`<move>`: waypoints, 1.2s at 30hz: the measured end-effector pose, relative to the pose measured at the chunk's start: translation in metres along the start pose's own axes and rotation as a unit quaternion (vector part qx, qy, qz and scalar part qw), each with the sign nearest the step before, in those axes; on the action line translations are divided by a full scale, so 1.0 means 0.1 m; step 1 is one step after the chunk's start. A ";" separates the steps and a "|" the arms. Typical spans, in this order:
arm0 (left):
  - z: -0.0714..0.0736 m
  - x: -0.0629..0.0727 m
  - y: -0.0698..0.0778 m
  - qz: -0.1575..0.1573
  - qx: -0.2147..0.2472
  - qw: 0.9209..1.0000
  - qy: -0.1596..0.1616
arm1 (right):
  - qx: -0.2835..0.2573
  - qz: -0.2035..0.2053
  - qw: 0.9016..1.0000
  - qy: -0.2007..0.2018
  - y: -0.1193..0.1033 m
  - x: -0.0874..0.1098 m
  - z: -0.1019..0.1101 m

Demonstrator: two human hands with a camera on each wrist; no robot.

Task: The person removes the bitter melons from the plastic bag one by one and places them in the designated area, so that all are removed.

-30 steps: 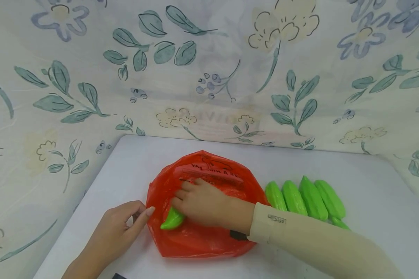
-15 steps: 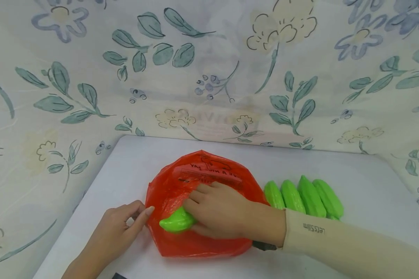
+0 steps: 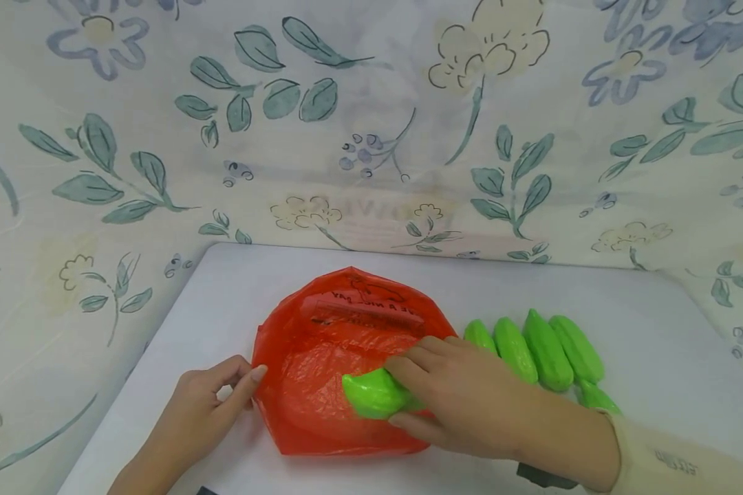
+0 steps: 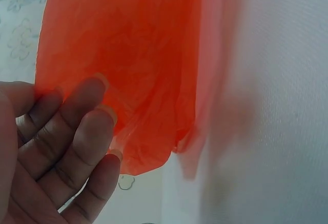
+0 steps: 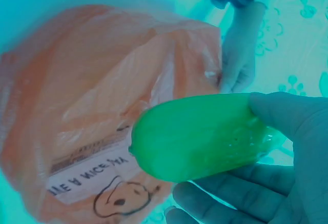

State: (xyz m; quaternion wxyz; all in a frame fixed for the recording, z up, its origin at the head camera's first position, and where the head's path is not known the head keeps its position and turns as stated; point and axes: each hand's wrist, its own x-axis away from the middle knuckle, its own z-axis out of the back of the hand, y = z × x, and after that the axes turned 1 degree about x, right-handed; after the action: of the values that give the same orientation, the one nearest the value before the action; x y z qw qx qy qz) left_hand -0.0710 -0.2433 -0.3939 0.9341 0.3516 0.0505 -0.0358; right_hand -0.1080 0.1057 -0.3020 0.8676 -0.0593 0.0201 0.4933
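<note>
A red plastic bag [image 3: 312, 357] stands with its mouth wide on the table, print showing on its inner far wall. My left hand [image 3: 201, 405] pinches the bag's left rim between thumb and forefinger; the left wrist view shows the other fingers [image 4: 95, 137] beside the red film [image 4: 133, 49]. Over the bag's right part, my right hand [image 3: 470, 399] grips a glossy green cucumber-like vegetable [image 3: 373, 393], its pointed tip facing left. Up close in the right wrist view, thumb and fingers hold this vegetable [image 5: 197, 137] at one end, its rounded end free.
Several similar green vegetables [image 3: 547, 350] lie side by side on the white table [image 3: 644, 330], right of the bag. One more [image 3: 596, 397] lies nearer, partly behind the right forearm. A floral cloth [image 3: 371, 137] hangs behind the table. A dark object [image 3: 206, 491] shows at the bottom edge.
My right hand has lifted the green vegetable from the bag's left side and carried it rightward to the right rim. The left hand keeps its place on the bag.
</note>
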 end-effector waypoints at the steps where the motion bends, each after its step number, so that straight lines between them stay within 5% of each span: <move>1: 0.00 0.00 -0.01 0.000 0.002 1.000 0.001 | -0.009 -0.011 1.000 0.004 0.00 0.05 0.01; 8: 0.00 -0.02 -0.03 0.000 0.009 1.000 0.023 | -0.047 -0.112 0.993 -0.001 0.05 0.40 0.03; 15: -0.01 -0.04 -0.04 0.013 0.007 1.000 0.017 | -0.068 -0.229 0.970 -0.052 0.15 0.66 -0.03; 23: -0.03 -0.04 -0.02 0.028 0.012 1.000 0.007 | -0.121 -0.358 0.921 -0.093 0.28 0.93 -0.16; 28: -0.02 -0.03 -0.02 0.026 0.009 1.000 0.012 | -0.144 -0.433 0.880 -0.131 0.35 1.09 -0.23; 31: -0.01 -0.04 -0.01 0.018 0.007 1.000 0.016 | -0.154 -0.465 0.858 -0.155 0.40 1.19 -0.29; 36: -0.01 -0.05 -0.01 0.024 0.010 1.000 0.009 | -0.153 -0.494 0.835 -0.188 0.46 1.37 -0.38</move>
State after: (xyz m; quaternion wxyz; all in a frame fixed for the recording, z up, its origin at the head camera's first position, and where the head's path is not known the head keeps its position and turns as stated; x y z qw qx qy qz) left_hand -0.0759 -0.2429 -0.3946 0.9306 0.3624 0.0500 -0.0106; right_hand -0.0764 0.2417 -0.3565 0.9627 -0.0997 -0.2514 -0.0028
